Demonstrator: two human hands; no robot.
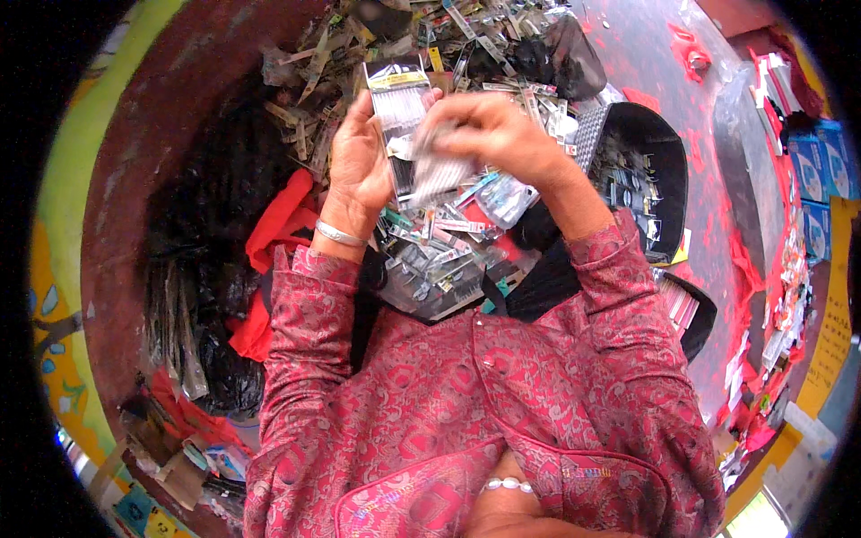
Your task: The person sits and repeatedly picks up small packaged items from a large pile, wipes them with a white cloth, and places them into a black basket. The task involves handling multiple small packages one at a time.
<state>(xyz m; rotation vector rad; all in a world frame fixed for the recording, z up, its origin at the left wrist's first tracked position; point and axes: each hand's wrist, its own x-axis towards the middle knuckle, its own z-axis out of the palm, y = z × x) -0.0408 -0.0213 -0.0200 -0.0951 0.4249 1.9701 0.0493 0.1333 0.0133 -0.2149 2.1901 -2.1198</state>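
Head view: a clear, flat packet (401, 100) with a yellow-and-black top band stands tilted between the two hands, above the wearer's lap, slim pale lengths showing through its front. The left hand (360, 166) grasps it along the left edge, with fingertips showing at the far side. The right hand (491, 134) is curled and blurred at the packet's right side, over a pale striped bundle (441, 177) — whether it grips that bundle or only brushes it, I cannot tell.

Below lie loose small packages (435, 255), jumbled on the lap. Beyond the hands spreads a larger heap of packaged bits (314, 67). To the right sits an open black case (664, 148) with more packages inside, and nearer the body a black pouch (704, 314) holding pinkish strips. Black plastic sheeting (211, 170) and red cloth (282, 211) lie to the left.

As a judgement, the main risk is spilling: if the packet's mouth is open and it tips, slim pieces could slide out and vanish among the lap's clutter. A hasty right-hand pull could also bend the thin plastic — or twist it from the left hand's edge hold.
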